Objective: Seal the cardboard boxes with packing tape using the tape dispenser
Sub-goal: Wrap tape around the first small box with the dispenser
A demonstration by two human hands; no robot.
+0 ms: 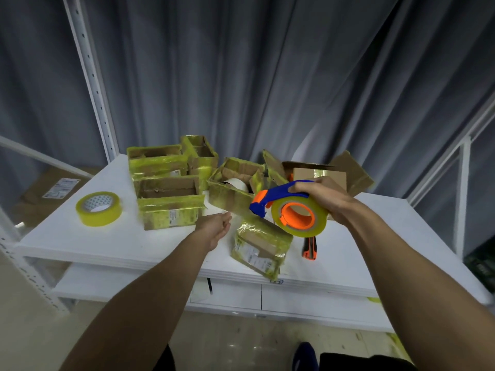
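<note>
Feet: one blue shoe shows at the bottom edge, cut off by the frame.
Left hand: reached out over the white table, fingers loose and apart, holding nothing. The fingertips are blurred, so I cannot tell whether they touch a box.
Right hand: raised above the table's right half, fingers wrapped round the handle of the tape dispenser.
Dispenser's lie: long axis runs roughly left to right. The blue cutter end points left and slightly down, towards the left hand. The orange hub and the roll's open side face the wearer.
Small taped box: closed, lying tilted near the front edge, just right of the left hand.
Knife: one, orange and black, its upper part hidden behind the dispenser's roll.
Spare tape roll: one, flat on the table's left side, well apart from the hands.
Open boxes: about five, crowded together at the back and overlapping, so the count is unsure. All are streaked with yellowish tape.
Backdrop: grey curtain, with a white shelf upright at left.
</note>
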